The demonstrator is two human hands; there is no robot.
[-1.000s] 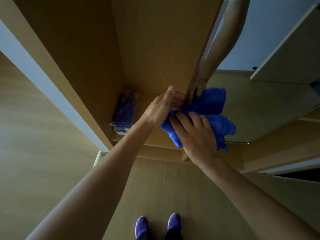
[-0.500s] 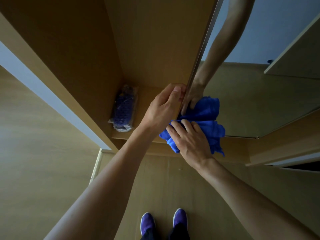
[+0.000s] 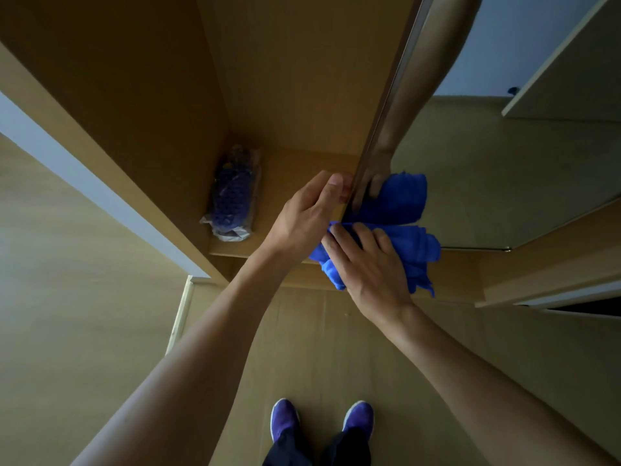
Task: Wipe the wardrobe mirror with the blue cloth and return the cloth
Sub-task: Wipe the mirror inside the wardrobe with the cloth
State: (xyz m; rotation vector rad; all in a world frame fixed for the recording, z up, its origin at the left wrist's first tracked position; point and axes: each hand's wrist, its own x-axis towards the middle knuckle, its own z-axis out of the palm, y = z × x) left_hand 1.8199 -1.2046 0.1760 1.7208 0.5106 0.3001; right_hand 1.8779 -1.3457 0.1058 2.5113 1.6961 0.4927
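Change: over the last second the cloth (image 3: 416, 243) has travelled down the mirror (image 3: 487, 183) and now overhangs its bottom edge, right of frame centre. The lower corner is judged nearly wiped; the return of the cloth is still to do.

Left hand (image 3: 302, 216): fingers curled round the door edge (image 3: 386, 105), steadying it.

Right hand (image 3: 369, 267): fingers spread flat, pressing the cloth to the glass; thumb hidden.

Cloth: deep blue, bunched, with loose folds hanging below the hand.

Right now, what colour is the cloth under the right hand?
The crumpled fabric cloth is plain bright blue; head view.
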